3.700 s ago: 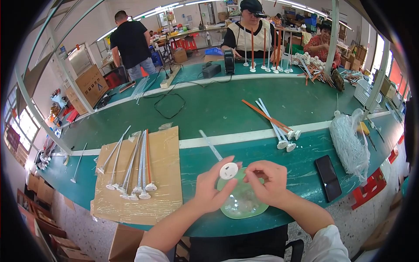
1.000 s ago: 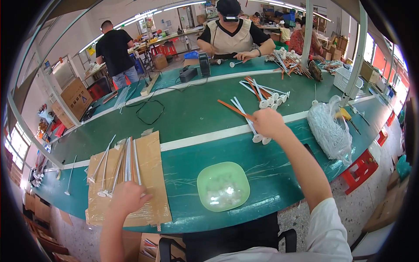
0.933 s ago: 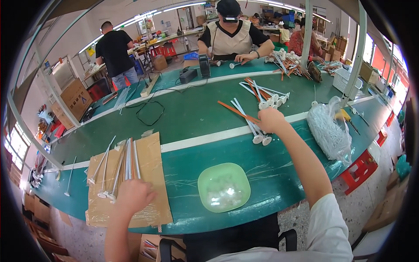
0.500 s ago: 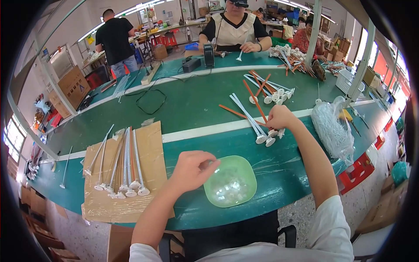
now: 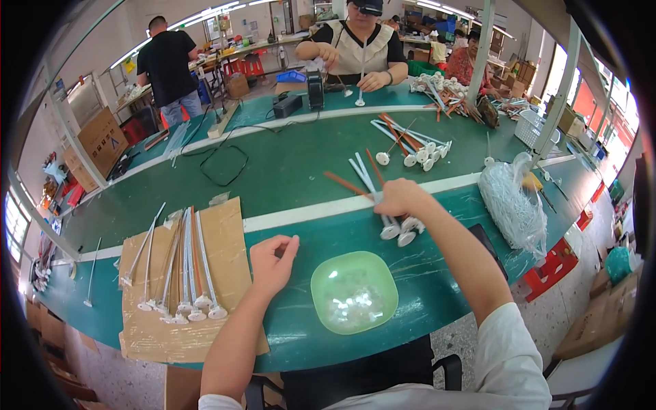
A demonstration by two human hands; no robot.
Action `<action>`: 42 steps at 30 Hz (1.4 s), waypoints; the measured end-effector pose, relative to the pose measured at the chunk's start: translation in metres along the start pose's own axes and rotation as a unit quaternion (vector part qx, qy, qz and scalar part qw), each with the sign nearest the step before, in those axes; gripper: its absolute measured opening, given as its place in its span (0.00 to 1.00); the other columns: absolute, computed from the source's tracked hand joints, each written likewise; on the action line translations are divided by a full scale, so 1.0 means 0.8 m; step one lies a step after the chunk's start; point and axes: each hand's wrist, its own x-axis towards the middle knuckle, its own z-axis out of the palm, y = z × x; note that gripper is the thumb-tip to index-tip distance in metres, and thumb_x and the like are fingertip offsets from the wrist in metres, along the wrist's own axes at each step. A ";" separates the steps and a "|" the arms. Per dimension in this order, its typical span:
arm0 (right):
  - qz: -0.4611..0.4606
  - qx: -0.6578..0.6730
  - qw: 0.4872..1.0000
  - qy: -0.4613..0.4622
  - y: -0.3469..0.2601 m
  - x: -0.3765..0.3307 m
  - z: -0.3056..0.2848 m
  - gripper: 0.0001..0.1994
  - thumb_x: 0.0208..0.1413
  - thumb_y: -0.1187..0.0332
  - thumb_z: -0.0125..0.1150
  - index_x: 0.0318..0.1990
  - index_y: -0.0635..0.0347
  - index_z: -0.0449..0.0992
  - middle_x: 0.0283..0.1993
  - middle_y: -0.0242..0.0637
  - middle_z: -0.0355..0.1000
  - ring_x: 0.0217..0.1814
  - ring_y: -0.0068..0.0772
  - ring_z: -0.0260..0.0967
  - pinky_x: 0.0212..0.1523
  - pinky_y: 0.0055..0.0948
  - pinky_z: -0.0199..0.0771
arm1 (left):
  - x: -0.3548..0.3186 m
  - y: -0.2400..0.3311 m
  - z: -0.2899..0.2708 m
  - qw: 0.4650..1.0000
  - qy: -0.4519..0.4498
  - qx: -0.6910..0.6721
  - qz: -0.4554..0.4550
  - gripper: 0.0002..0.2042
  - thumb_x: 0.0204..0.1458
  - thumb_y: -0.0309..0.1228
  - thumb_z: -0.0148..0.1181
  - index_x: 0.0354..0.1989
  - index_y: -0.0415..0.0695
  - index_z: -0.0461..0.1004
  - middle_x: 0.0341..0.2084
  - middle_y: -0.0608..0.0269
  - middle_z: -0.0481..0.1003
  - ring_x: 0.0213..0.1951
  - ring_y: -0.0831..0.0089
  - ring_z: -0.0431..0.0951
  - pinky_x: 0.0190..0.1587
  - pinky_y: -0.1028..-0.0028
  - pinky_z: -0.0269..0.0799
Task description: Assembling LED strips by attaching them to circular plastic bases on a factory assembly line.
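Note:
My right hand (image 5: 402,198) is closed around the sticks of a small bundle of white and brown sticks (image 5: 365,179). White round discs at the bundle's near end show just below my fingers. My left hand (image 5: 272,265) hovers between the cardboard sheet and the bowl. Its fingers are curled with the thumb against them, and anything small inside is hidden. A light green bowl (image 5: 321,321) holds small clear, shiny pieces. On the left, several disc-ended sticks (image 5: 186,273) lie side by side on the cardboard sheet (image 5: 154,342).
Another pile of disc-ended sticks (image 5: 417,147) lies beyond the white strip. At right sits a clear plastic bag (image 5: 512,205) of thin strands, beside a dark flat object (image 5: 488,249). A black cable (image 5: 225,174) crosses the table. A person (image 5: 362,51) opposite handles similar sticks.
My right hand has moved left and a little nearer, and the bundle's sticks have shifted with it. My left hand has moved left, away from the bowl's rim. The view has tilted slightly.

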 end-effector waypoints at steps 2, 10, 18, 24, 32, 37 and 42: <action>-0.012 0.010 0.999 0.030 -0.021 0.014 0.007 0.20 0.46 0.52 0.63 0.34 0.62 0.84 0.37 0.50 0.80 0.41 0.50 0.80 0.45 0.40 0.80 | -0.002 0.004 0.001 1.000 -0.018 0.015 0.015 0.09 0.55 0.31 0.65 0.27 0.37 0.80 0.18 0.61 0.77 0.20 0.78 0.75 0.25 0.78 0.69; -0.083 0.094 0.991 0.039 -0.082 0.041 0.009 0.24 0.48 0.49 0.62 0.32 0.68 0.82 0.34 0.57 0.78 0.41 0.57 0.78 0.46 0.44 0.79 | 0.001 0.022 0.005 0.995 -0.050 0.043 0.070 0.09 0.53 0.30 0.66 0.26 0.37 0.79 0.17 0.58 0.77 0.19 0.75 0.75 0.25 0.77 0.69; 0.104 0.014 0.967 0.234 0.083 0.128 -0.076 0.36 0.49 0.34 0.60 0.39 0.67 0.82 0.39 0.52 0.80 0.44 0.55 0.78 0.46 0.44 0.79 | 0.013 0.026 0.014 0.994 -0.058 0.058 0.073 0.08 0.51 0.29 0.67 0.24 0.37 0.79 0.16 0.58 0.76 0.18 0.73 0.74 0.24 0.76 0.68; 0.289 0.000 0.955 0.064 0.126 0.197 -0.098 0.43 0.45 0.30 0.61 0.60 0.55 0.75 0.65 0.46 0.68 0.69 0.50 0.63 0.66 0.57 0.60 | 0.020 0.014 0.021 0.993 -0.031 0.107 0.023 0.10 0.50 0.30 0.68 0.21 0.38 0.77 0.13 0.61 0.74 0.15 0.76 0.72 0.21 0.78 0.66; 0.315 -0.016 0.949 0.022 0.145 0.257 -0.084 0.41 0.39 0.35 0.68 0.54 0.59 0.79 0.49 0.40 0.79 0.52 0.45 0.77 0.64 0.60 0.58 | 0.024 0.014 0.021 0.995 -0.027 0.100 -0.005 0.10 0.49 0.27 0.69 0.19 0.38 0.76 0.12 0.62 0.73 0.14 0.78 0.71 0.19 0.79 0.64; 0.281 0.110 0.952 -0.057 0.181 0.292 -0.075 0.27 0.38 0.50 0.71 0.44 0.60 0.82 0.40 0.42 0.81 0.39 0.44 0.80 0.48 0.46 0.77 | 0.026 0.013 0.022 0.995 -0.033 0.092 -0.021 0.10 0.48 0.27 0.69 0.19 0.37 0.76 0.12 0.62 0.73 0.14 0.79 0.71 0.19 0.80 0.64; 0.272 0.028 0.958 -0.085 0.181 0.297 -0.077 0.19 0.39 0.59 0.68 0.43 0.50 0.83 0.46 0.35 0.80 0.46 0.37 0.79 0.52 0.39 0.75 | 0.028 0.013 0.024 0.995 -0.030 0.090 -0.017 0.10 0.48 0.26 0.69 0.19 0.37 0.76 0.12 0.62 0.73 0.14 0.78 0.71 0.19 0.80 0.65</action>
